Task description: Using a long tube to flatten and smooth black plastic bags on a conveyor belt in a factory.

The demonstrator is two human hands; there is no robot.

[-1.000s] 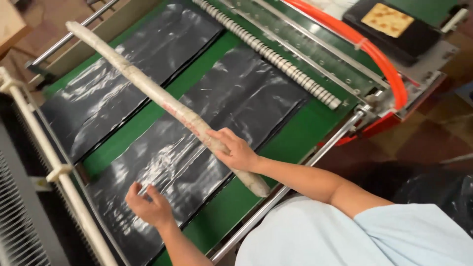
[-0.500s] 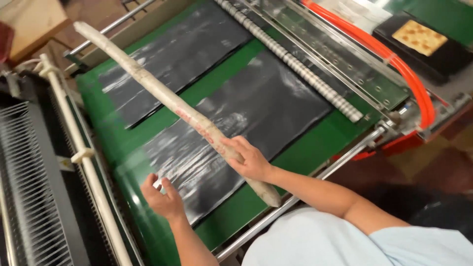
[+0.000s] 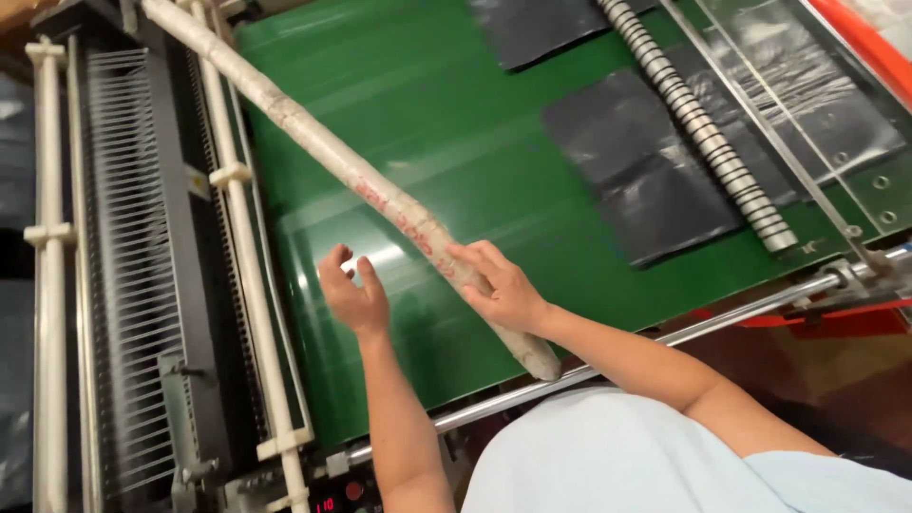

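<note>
- A long pale cardboard tube (image 3: 328, 157), scuffed and marked with red writing, lies slantwise over the green conveyor belt (image 3: 399, 123), running from the far left down to the near middle
- The right hand (image 3: 502, 288) rests on the tube close to its near end, fingers curled over the top and thumb underneath, clamped lightly round it
- The tube's near end juts past the wrist and reaches almost to the metal rail (image 3: 608, 366) along the near edge of the belt
- The left hand (image 3: 353, 294) is just left of the tube, raised above the belt with palm turned towards the tube, fingers apart and a little bent, holding nothing; whether it touches the belt cannot be told
- Two black plastic sheets lie flat on the belt to the right: one black sheet (image 3: 641, 166) in the middle right, another dark sheet (image 3: 546, 28) at the far edge
- A ribbed metal roller (image 3: 698, 123) crosses the belt slantwise on the right, over the nearer sheet's edge
- White bars (image 3: 237, 218) and a rack of thin wire prongs (image 3: 128, 256) stand along the left side of the belt
- A light blue shirt (image 3: 617, 456) fills the near right
</note>
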